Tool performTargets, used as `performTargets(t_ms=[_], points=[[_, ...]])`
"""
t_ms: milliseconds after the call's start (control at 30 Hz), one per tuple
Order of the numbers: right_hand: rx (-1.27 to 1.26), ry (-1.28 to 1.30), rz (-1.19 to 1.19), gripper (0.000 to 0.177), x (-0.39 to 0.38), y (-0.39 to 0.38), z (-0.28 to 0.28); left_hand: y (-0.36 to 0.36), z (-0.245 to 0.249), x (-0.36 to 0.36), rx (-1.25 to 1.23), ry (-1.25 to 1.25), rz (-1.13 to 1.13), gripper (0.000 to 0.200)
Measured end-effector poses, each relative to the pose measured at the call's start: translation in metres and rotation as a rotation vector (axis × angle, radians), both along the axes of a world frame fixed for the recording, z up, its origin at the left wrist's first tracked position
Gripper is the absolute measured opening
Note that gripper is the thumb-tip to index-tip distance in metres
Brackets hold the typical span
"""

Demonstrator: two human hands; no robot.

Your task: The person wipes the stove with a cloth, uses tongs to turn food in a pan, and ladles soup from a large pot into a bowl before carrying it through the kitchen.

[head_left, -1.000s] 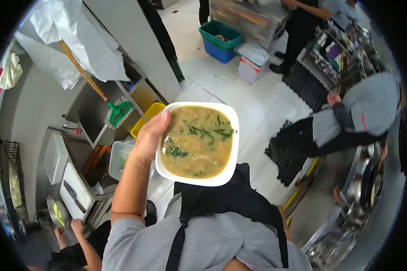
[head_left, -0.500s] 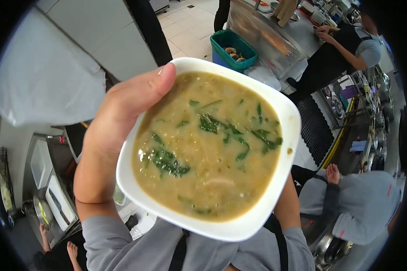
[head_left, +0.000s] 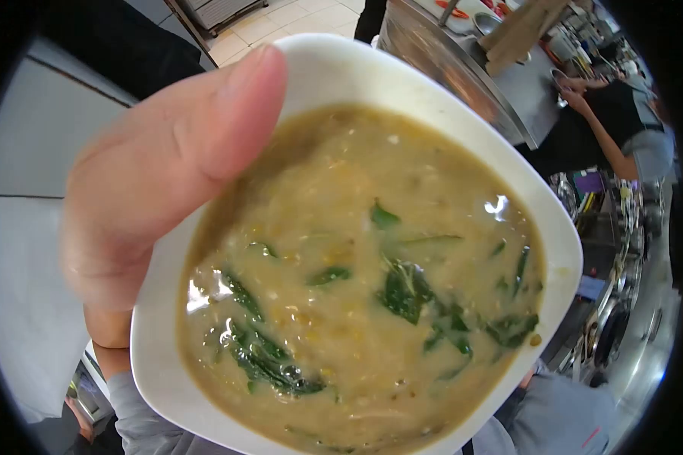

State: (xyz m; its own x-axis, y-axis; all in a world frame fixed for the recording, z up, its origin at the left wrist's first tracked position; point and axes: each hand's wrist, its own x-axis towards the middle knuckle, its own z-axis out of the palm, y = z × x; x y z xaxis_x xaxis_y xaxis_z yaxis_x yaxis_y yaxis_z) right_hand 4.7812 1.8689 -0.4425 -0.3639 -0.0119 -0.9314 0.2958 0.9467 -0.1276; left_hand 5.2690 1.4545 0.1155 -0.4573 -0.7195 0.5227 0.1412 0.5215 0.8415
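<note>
A white, rounded-square bowl (head_left: pixel 555 250) fills the middle of the head view, close to the camera. In it is a thick yellowish-tan soup (head_left: pixel 334 303) with several dark green leaf pieces (head_left: pixel 406 292) floating on top. My left hand (head_left: pixel 159 174) grips the bowl at its upper left, the thumb lying over the rim and the other fingers hidden behind. My right hand does not show; the bowl covers the area where the right arm was seen earlier.
At the upper right, a person (head_left: pixel 622 129) in a dark apron works at a metal counter (head_left: pixel 520 83). Another person's grey shirt (head_left: pixel 558 413) shows at the lower right. Pans (head_left: pixel 615 326) line the right side; a white sheet-like surface (head_left: pixel 23 303) stands at the left.
The bowl has come up closer to the camera and looks larger, my left hand still on its rim. My right forearm and the green-lined bin are no longer visible.
</note>
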Motion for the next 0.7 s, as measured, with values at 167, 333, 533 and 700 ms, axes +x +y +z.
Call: performTargets(t_ms=[167,333,533,700], points=[[-0.129,0.004,0.045,0.042,-0.015,-0.091,0.011,-0.045,0.014,0.000,0.556,0.247,-0.050,0.044],[-0.369,0.220,0.292,0.042,0.043,-0.275,0.094,-0.086,0.019,0.071,0.653,0.363,-0.014,0.047],[-0.563,0.221,0.537,0.043,0.128,-0.398,0.104,-0.074,-0.008,0.155,0.706,0.443,0.043,0.047],[-0.571,0.188,0.641,0.043,0.191,-0.428,0.102,-0.073,-0.018,0.205,0.718,0.470,0.100,0.047]])
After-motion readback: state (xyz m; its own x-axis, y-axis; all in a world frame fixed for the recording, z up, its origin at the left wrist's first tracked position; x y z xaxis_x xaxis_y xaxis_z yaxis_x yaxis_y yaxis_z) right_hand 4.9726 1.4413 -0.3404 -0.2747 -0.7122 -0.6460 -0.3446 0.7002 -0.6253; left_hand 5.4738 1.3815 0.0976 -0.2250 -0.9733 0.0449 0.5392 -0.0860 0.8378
